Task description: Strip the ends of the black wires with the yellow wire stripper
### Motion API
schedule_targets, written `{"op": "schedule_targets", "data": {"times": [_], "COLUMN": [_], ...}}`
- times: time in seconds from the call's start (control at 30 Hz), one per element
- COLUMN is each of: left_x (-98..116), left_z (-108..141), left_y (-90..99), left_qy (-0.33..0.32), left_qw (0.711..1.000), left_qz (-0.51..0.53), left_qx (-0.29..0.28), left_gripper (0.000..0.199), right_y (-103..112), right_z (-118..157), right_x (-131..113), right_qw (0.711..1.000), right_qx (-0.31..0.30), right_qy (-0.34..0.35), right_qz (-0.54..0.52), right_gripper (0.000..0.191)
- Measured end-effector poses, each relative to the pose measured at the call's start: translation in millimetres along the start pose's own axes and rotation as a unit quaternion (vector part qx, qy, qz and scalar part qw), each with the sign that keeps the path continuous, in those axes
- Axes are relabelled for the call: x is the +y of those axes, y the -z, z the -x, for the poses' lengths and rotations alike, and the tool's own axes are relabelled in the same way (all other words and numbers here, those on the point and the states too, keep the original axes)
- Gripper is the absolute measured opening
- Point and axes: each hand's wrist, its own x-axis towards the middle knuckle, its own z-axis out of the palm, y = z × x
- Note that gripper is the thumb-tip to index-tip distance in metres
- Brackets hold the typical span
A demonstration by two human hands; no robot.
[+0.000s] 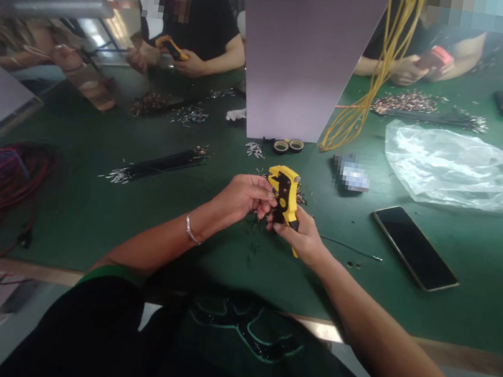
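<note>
Head view: I read the step in hand as working a wire end in the yellow-and-black wire stripper [284, 201]; the next move seems to call for steadying the piece at the tool's mouth while the handles are squeezed. The right hand [304, 237] is wrapped around the stripper's grip, the tool's head pointing away from the body. The left hand [248, 195] meets that head from the left, thumb and fingertips pressed together; I cannot tell what they pinch. Small coppery pieces [300, 197] lie just beyond the tool, and a bundle of black wires [163, 164] rests farther left, apart from both hands.
</note>
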Motion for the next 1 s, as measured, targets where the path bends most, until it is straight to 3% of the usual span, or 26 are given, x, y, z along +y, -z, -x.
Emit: {"op": "schedule_targets", "data": {"times": [1.0], "left_x": [-1.3], "left_z": [-1.9], "left_y": [2.7], "left_qy": [0.042], "left_qw": [0.999], "left_qz": [0.007], "left_qx": [-0.018], "left_gripper": [0.011], "right_y": [-9.9], "right_z": [8.2], "right_x": [-0.8], "right_qw": [0.986], "right_qx": [0.068], "right_qy": [0.011], "right_qz": [0.151], "right_gripper": [0.013]}}
